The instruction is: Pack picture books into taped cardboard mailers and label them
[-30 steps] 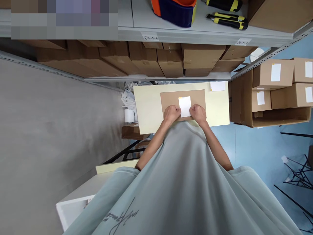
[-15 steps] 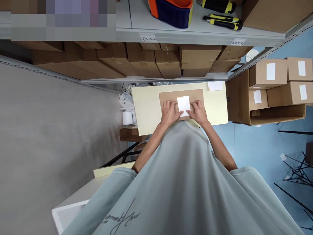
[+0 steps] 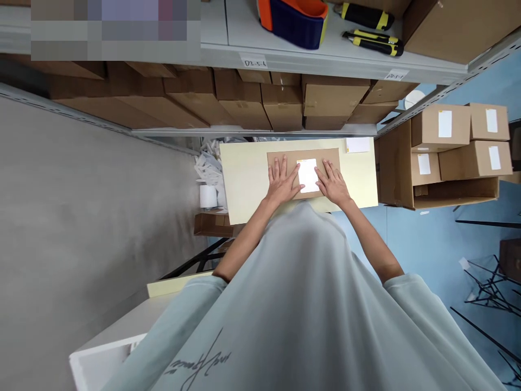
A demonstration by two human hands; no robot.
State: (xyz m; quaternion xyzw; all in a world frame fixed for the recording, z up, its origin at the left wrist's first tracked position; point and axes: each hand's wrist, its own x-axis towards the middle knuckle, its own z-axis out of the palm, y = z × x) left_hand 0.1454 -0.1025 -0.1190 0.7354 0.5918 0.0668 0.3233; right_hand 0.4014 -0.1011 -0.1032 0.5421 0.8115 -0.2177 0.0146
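Observation:
A flat-topped brown cardboard box (image 3: 291,154) lies on the pale yellow tabletop (image 3: 244,179). On its top sits a white label (image 3: 308,175), slightly right of its middle. My left hand (image 3: 281,182) rests with spread fingers on the cardboard, its thumb by the label's left edge. Over on the other side my right hand (image 3: 332,182) also lies flat, fingers apart, with the thumb at the label's right edge. Both palms face down. A stack of white labels (image 3: 357,145) lies at the table's far right corner.
Shelves with brown boxes (image 3: 280,106) stand just beyond the table. The upper shelf holds utility knives (image 3: 374,42) and an orange-and-blue tape dispenser (image 3: 297,24). To the right, a large open carton (image 3: 394,168) contains several labelled boxes (image 3: 442,127). A white roll (image 3: 208,196) is at left.
Both hands have gone from bent fingers pinched near the label's edges to flat, spread fingers on the cardboard. The label stays in place on it.

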